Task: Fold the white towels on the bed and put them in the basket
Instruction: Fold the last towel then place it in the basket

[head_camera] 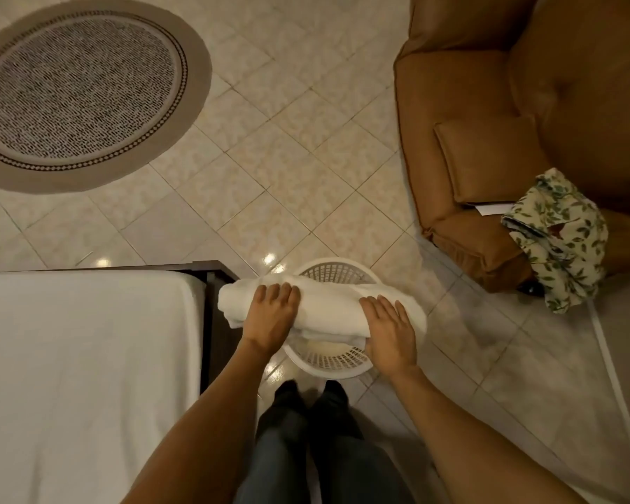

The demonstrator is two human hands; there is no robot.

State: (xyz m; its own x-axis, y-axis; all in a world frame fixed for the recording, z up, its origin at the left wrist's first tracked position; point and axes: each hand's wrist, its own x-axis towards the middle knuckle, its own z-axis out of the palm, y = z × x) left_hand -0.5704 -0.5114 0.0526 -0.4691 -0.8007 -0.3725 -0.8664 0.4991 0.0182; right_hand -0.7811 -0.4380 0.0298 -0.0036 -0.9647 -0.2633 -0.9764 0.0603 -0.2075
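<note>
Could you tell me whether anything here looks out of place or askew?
The towel is longer than the basket is wide, so both ends overhang the rim while the left hand and right hand hold it over the opening. On the armchair, a leaf-print cloth hangs crumpled off the armrest.

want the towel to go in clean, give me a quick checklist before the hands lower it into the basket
1. Towel folded: ok, the white towel is a compact bundle.
2. Grip on both ends: ok, left hand and right hand each hold one end.
3. Towel over the basket: ok, it lies across the opening.
4. Fits the opening: not ok, the bundle overhangs the rim on both sides.
5. Room inside: cannot tell, the towel hides most of the inside.
6. Basket steady on the tiled floor: ok, it looks upright.
</note>
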